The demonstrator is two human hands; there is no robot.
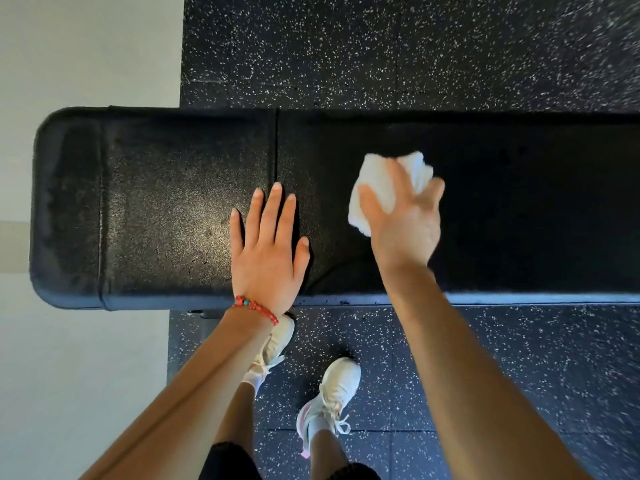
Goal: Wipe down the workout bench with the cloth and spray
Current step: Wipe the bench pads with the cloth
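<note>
Right hand (403, 221) presses a crumpled white cloth (388, 188) onto the bench (156, 209); fingers spread and curled over the wad, gripping it. Hand and cloth edges blurred. Cloth soft, bunched into an uneven lump, sits on the bench pad right of the seam (276, 147), toward the middle between far and near edges.

Left hand (268, 247) lies flat on the pad, palm down, fingers straight and slightly fanned, holding nothing. Fingertips just beside the seam. Beaded bracelet (256, 308), red with a turquoise bead, at the wrist.

Bench: long black padded slab running left to right, rounded corners at its left end. Vinyl cover finely pebbled; left section shows a dull grey sheen, right section reads darker and matte. A stitched line crosses near the left end.

Below, near side: two white laced sneakers (332, 396) on black rubber floor (415, 46) flecked with white, tile joints visible. Smooth pale surface (86, 46) at left.
</note>
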